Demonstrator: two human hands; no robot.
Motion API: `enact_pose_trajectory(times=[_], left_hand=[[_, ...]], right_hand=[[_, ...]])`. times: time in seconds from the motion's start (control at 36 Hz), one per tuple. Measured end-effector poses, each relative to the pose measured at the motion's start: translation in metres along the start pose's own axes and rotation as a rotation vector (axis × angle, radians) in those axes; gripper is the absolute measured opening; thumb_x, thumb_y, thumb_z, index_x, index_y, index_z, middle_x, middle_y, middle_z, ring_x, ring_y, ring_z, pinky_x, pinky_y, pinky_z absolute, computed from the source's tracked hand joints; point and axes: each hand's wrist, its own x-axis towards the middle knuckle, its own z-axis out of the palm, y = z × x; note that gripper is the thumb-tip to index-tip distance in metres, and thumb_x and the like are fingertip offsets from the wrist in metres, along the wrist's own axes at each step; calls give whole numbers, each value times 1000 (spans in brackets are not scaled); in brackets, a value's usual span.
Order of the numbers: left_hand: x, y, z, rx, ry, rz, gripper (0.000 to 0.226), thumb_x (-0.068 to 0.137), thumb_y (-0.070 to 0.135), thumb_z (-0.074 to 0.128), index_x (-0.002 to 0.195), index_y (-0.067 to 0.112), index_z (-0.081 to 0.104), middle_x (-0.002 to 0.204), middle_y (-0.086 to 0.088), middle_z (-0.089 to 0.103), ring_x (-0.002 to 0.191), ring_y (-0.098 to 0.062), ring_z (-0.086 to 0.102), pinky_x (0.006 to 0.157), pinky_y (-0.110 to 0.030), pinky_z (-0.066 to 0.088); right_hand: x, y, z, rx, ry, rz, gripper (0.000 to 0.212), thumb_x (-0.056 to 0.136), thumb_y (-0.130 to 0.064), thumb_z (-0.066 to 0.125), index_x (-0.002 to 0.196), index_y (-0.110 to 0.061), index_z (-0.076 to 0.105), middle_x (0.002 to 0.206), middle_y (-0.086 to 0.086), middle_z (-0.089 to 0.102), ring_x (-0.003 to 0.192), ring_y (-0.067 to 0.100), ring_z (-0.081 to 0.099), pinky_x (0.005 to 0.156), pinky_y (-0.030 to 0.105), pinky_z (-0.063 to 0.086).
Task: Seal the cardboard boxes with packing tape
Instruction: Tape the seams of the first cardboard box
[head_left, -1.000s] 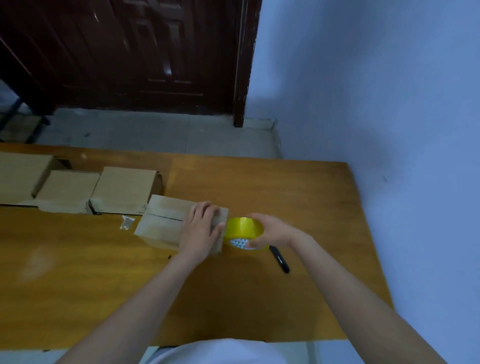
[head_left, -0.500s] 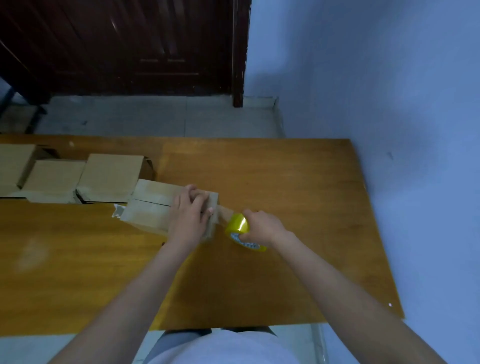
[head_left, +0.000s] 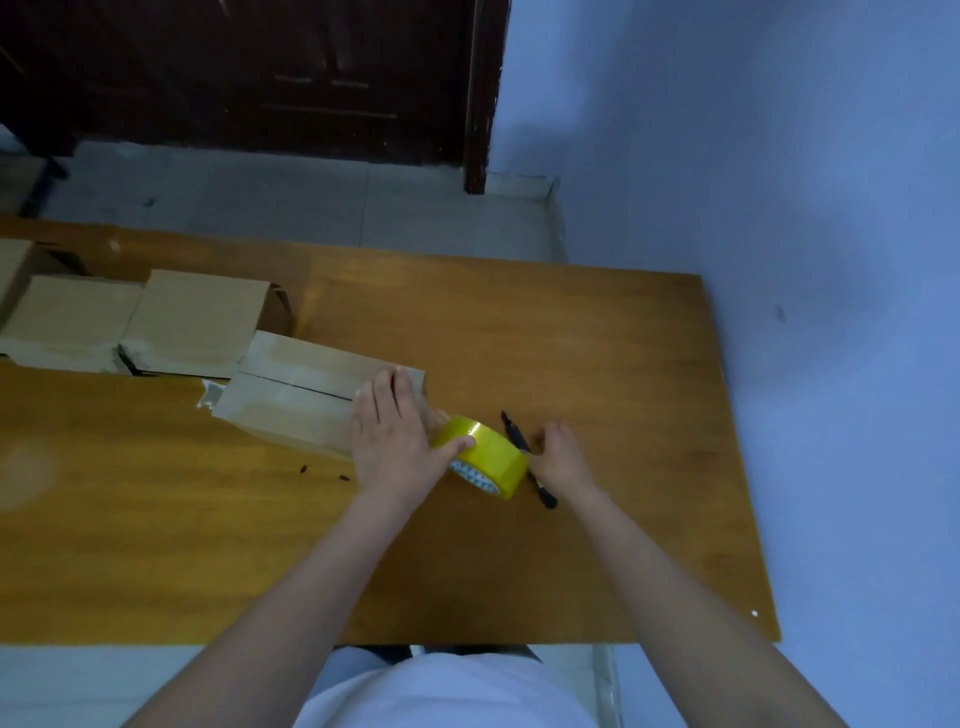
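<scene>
Head view, all places told from the tape roll.

Tape roll: a yellow glossy ring (head_left: 480, 457) tipped on its edge on the table just right of the box; its inner core shows white with a small blue triangle pattern, too small to read as writing.

Tape strip: a clear, shiny band (head_left: 434, 415) runs from the roll up-left to the box's right end.

Box: a plain brown cardboard box (head_left: 306, 395), matte and rectangular, lies just left of the roll; a dark seam runs along its top between the two flaps; no print shows.

Left hand: it (head_left: 395, 441) lies flat over the box's right end, fingers straight and together, thumb stretched out and pressing the roll's outer face.

Right hand: it (head_left: 563, 457) sits just right of the roll, fingers loosely curled over the black tool; whether they touch it I cannot tell.

Black tool: a slim dark stick-like thing (head_left: 519, 441), touching or nearly touching the roll's right side; part hidden by the right hand.

Other boxes: three more plain cardboard boxes (head_left: 192, 322) in a row, far left and beyond the roll.

Table: smooth orange-brown wood grain (head_left: 597, 353).

Scrap: a small pale crumpled piece (head_left: 210, 397) at the box's left end.
</scene>
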Motion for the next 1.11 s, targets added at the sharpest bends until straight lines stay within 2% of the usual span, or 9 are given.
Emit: enact_pose_trajectory(times=[0.14, 0.25, 0.31, 0.36, 0.5, 0.67, 0.94, 1.06, 1.11], left_hand=[[-3, -6, 2, -76, 33, 14, 116, 72, 77, 53, 150, 2, 11, 157, -13, 16, 146, -29, 10, 118, -38, 4], [-5, -7, 1, -36, 33, 45, 114, 74, 78, 49, 150, 2, 10, 159, -11, 10, 147, -26, 6, 119, -36, 1], [-6, -6, 0, -9, 34, 41, 114, 75, 79, 45, 151, 3, 7, 159, -11, 7, 147, -26, 3, 118, -37, -2], [-5, -4, -1, 10, 20, 22, 115, 75, 82, 40, 151, 4, 3, 160, -9, 2, 147, -24, -2, 117, -38, -8], [-2, -4, 1, 97, -21, -4, 116, 74, 87, 22, 150, 7, -11, 160, -7, -14, 146, -22, -15, 115, -47, -11], [-2, -5, 1, 127, -45, 7, 115, 74, 87, 18, 149, 6, -15, 159, -8, -15, 146, -24, -15, 116, -51, -7], [-3, -5, -1, 135, -64, 11, 112, 77, 85, 18, 149, 6, -17, 159, -7, -17, 146, -24, -17, 116, -51, -6], [-2, -3, -1, 130, -65, 5, 114, 76, 87, 20, 150, 6, -14, 159, -7, -15, 146, -25, -15, 116, -52, -5], [-3, -3, 0, 127, -60, 6, 114, 76, 86, 21, 150, 7, -12, 160, -8, -14, 146, -25, -14, 116, -52, -5]], right_hand=[[1, 0, 11, -314, 46, -167, 28, 94, -27, 52, 114, -7, 50, 118, 13, 47, 112, 32, 46, 84, 39, 41], [7, -3, -5, -61, 101, -80, 27, 94, -25, 55, 111, -5, 52, 111, 16, 60, 103, 35, 57, 78, 37, 42], [7, -12, -23, 76, 129, -162, 24, 93, -22, 58, 112, -6, 57, 104, 14, 66, 97, 32, 61, 75, 36, 44], [2, -27, -43, 58, 98, -337, 23, 93, -19, 58, 114, -11, 61, 102, 7, 67, 95, 25, 62, 73, 33, 44], [-17, -66, -79, -452, -36, -711, 28, 93, -29, 55, 120, -26, 61, 103, -2, 61, 97, 18, 57, 67, 30, 39], [-23, -97, -85, -760, -20, -879, 33, 95, -32, 48, 127, -33, 57, 103, -3, 60, 97, 17, 59, 61, 27, 37], [-12, -105, -79, -812, 4, -806, 29, 96, -30, 46, 121, -27, 60, 101, 1, 60, 96, 21, 59, 59, 28, 36], [4, -94, -70, -715, 188, -552, 28, 98, -30, 43, 113, -18, 63, 103, 4, 63, 92, 25, 62, 59, 28, 36], [14, -86, -61, -669, 172, -420, 25, 97, -27, 45, 108, -16, 64, 101, 5, 64, 90, 27, 63, 59, 28, 37]])
